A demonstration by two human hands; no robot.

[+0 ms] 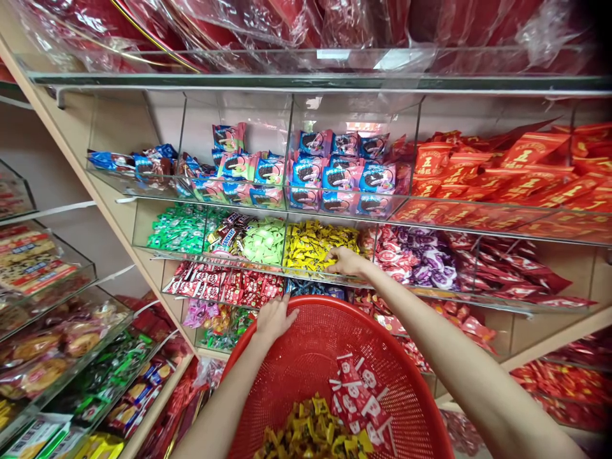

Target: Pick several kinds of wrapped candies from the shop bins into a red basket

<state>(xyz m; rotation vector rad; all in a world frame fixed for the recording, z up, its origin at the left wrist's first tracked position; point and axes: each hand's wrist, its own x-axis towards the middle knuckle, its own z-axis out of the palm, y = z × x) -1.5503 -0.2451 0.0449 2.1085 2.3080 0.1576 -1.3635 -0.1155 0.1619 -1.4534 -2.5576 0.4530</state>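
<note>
A red mesh plastic basket (320,312) is in front of me, with yellow-wrapped candies (313,430) and pink-and-white packets (361,398) inside. My left hand (275,319) grips its far rim, thumb on the inner side and fingers over the edge. Stretched out to the shelf, my right hand (347,261) is in a clear bin of yellow-wrapped candies (315,242). Its fingers are curled down onto the candies at the bin's front right; what lies under the fingertips is partly hidden.
Beside the yellow candies are light green candies (264,241) and purple-and-white ones (425,258). Blue cookie packs (306,171) and red packets (521,169) fill the shelf above. Clear front panels (335,278) edge the bins. Another stocked rack (52,306) stands at left.
</note>
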